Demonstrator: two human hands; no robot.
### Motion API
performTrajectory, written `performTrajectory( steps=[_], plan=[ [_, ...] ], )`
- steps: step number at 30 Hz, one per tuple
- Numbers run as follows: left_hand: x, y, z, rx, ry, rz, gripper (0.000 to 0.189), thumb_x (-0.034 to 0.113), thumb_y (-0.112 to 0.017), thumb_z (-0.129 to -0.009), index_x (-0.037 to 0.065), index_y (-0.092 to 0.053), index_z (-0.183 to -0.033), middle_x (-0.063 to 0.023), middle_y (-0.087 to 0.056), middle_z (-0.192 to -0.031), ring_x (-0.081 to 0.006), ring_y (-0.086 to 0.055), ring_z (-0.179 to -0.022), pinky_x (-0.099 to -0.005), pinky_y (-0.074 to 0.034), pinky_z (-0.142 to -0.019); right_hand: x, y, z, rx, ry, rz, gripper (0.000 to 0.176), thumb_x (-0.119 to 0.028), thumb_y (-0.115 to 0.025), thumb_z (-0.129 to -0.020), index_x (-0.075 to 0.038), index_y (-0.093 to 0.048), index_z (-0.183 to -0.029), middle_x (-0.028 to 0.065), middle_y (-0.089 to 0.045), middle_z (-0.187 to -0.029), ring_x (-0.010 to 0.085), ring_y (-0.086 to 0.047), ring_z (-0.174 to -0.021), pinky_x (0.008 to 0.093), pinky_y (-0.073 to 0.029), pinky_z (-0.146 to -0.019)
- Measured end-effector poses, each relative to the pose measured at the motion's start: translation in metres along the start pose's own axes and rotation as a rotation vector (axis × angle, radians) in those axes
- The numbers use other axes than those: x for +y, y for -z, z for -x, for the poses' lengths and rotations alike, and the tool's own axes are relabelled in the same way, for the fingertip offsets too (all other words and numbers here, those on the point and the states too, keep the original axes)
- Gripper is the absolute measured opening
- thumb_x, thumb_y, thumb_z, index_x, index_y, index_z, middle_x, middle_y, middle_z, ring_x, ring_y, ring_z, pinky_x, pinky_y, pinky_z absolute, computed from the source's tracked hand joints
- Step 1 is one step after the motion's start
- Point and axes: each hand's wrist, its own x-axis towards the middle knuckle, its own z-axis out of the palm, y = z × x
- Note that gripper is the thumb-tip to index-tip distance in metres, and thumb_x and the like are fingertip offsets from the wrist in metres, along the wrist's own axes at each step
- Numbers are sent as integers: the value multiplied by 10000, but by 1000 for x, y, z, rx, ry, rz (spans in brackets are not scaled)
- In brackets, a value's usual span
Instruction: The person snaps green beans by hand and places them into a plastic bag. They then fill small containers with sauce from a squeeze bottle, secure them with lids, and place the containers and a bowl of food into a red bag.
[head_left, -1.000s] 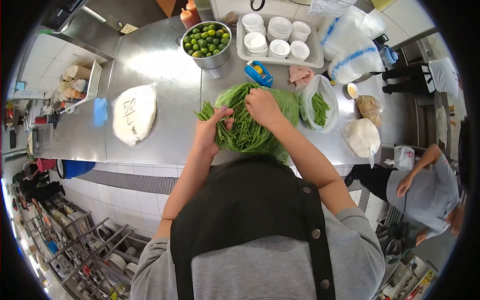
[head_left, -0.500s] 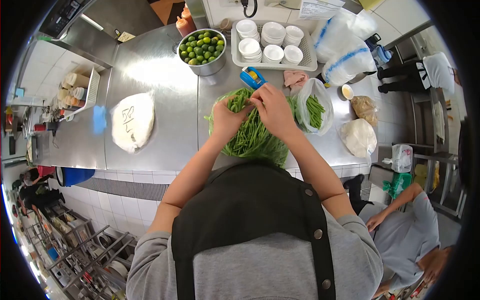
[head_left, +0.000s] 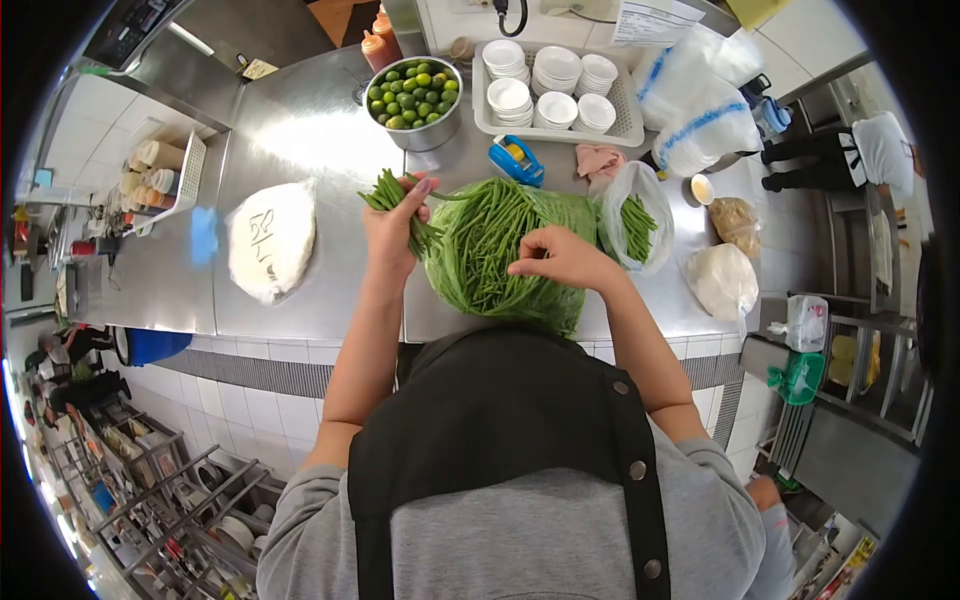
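Note:
My left hand [head_left: 391,232] is closed around a bunch of green beans [head_left: 383,191], held up at the left side of a green plastic bag [head_left: 566,208]. The bag lies wide at its mouth, with a large heap of green beans [head_left: 484,232] in it. Over the heap's right side is my right hand [head_left: 568,259], its fingers curled and thumb drawn in; whatever they pinch, if anything, is too small to make out. To the right stands a clear plastic bag [head_left: 660,210] holding more green beans [head_left: 637,228]. A blue tape dispenser [head_left: 517,162] sits behind the heap.
Behind are a metal bowl of limes [head_left: 411,98], a crate [head_left: 630,125] of stacked white cups and sauce bottles [head_left: 377,50]. A marked white bag [head_left: 270,242] lies left; other bags [head_left: 722,277] lie right. A person [head_left: 880,150] stands beyond the right side.
My hands have separated: the left moved left and up with the bunch of green beans, the right came down over the heap. The co-worker at lower right has mostly left view.

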Motion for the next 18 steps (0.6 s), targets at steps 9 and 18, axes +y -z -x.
performTrajectory(
  steps=[9,18],
  plan=[
    [11,-10,19,-49,35,32,260,17,-793,-854,-49,-639,-1053,-167,-714,-983,-83,-576,-627,-192,-473,-560,-33,-2,-25,681,428,188,170,-159,-724,-886,-16,-662,-952,91,-624,-856,259,-588,-797,369,-489,-734],
    [-13,-26,42,-101,-61,-232,132,-3,-801,-832,3,-686,-898,-70,-715,-899,-87,-599,-646,-227,-479,-586,-19,-30,-36,434,297,557,90,-118,-661,-839,-29,-648,-831,142,-640,-845,352,-640,-843,474,-508,-750]
  ],
)
